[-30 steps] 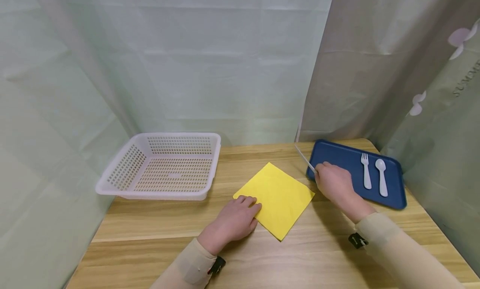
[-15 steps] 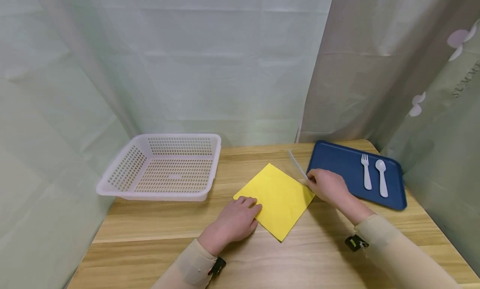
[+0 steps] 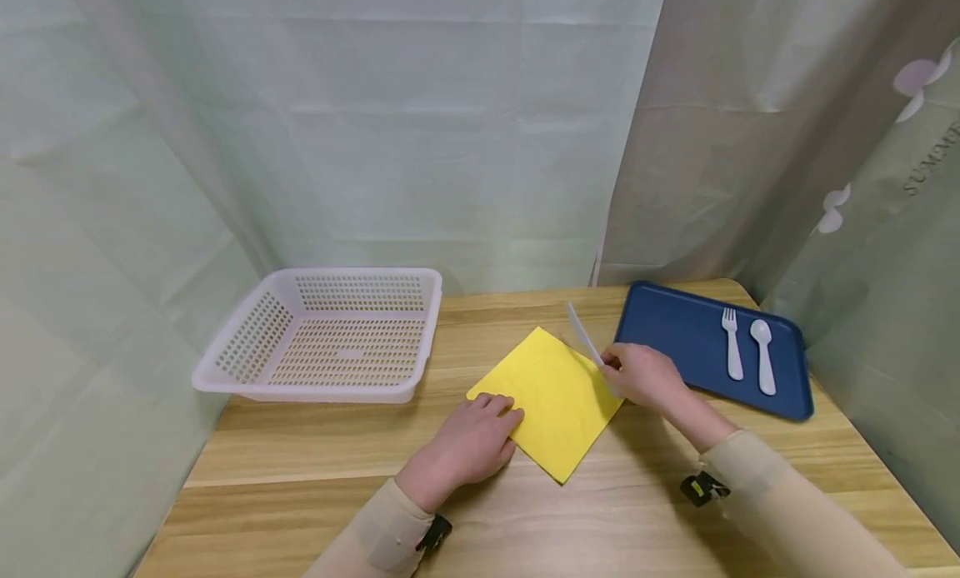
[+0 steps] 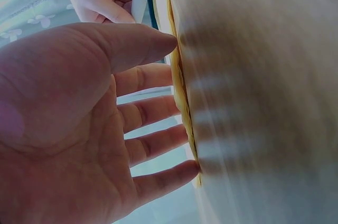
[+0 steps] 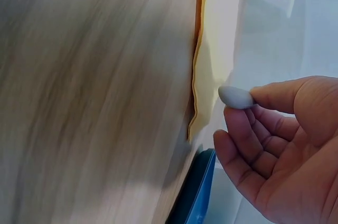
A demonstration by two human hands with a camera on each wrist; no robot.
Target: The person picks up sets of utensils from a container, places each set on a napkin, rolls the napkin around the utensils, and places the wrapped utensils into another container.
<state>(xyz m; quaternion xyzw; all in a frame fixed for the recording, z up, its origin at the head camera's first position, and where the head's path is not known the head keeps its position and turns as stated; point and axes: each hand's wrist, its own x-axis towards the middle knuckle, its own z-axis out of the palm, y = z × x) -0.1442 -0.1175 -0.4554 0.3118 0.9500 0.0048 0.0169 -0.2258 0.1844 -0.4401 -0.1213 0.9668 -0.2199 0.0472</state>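
Perhaps precarious: a knife point(image 3: 584, 335) pinched over the cloth point(image 3: 558, 407)

The right hand point(image 3: 647, 374) has its grip on one end of the white knife, thumb against fingers; the thin far end slants away to the left. The yellow cloth lies cornerwise on the bench point(image 3: 300, 478), between the basket point(image 3: 300, 392) and the tray point(image 3: 678, 332). The left hand point(image 3: 468, 440) rests on its left corner, fingers extended, thumb at the edge, its grip holding nothing.

With contact at the fingertips only, the knife could pivot or slip if its far end is knocked. The cloth's right corner, under the right hand, has nothing visible pinning it, so a dragging knuckle might ruck or turn it. Its edge shows layers, which the left thumb could part by pushing inward. The tray sits just beside the right hand; a careless wrist could nudge it and shift the fork point(image 3: 732, 345) and spoon point(image 3: 764, 357) lying there.
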